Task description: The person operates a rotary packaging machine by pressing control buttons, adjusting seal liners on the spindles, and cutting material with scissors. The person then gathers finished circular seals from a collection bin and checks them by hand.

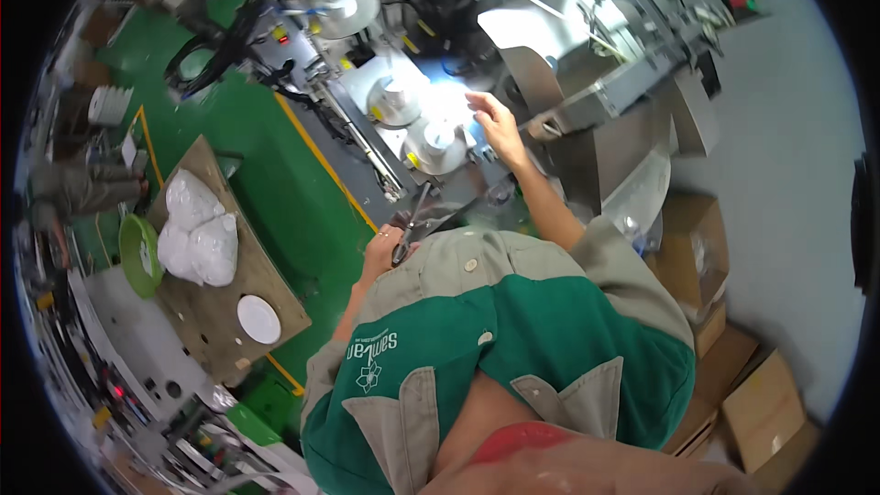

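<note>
My left hand is low in front of my shirt, its fingers closed round a slim dark metal tool that looks like scissors. The tool's narrow end points up toward the machine. Beside it hangs a dark, glossy sheet or bag, too blurred to make out. My right hand reaches forward over the machine, its fingers apart with nothing visible in them. Just left of those fingers are a round whitish fixture and a similar round fixture, under a bright light that washes out the detail.
A metal chute is close to my right forearm. Cardboard boxes are stacked at right beside a grey wall. On the left, a wooden table bears white bags, a white disc and a green basin. A person is at far left.
</note>
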The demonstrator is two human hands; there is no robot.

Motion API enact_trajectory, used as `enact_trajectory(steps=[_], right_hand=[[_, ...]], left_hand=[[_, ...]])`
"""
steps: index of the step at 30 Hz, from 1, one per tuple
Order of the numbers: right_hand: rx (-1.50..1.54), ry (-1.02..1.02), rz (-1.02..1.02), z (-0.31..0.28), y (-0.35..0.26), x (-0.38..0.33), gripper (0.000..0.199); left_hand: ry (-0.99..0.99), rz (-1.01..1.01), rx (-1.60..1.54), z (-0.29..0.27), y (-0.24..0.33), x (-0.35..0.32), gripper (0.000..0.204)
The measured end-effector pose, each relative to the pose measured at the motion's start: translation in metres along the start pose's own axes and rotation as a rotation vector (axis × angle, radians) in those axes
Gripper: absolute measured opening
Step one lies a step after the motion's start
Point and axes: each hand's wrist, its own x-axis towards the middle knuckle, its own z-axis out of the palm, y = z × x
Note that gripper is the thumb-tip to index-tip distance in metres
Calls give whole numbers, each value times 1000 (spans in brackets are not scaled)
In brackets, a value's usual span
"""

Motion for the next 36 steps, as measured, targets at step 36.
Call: enact_trajectory(steps=[36], right_hand=[[-164, -88, 192, -102, 1, -182, 25]], left_hand=[[238, -525, -762, -25, 13, 108, 21]])
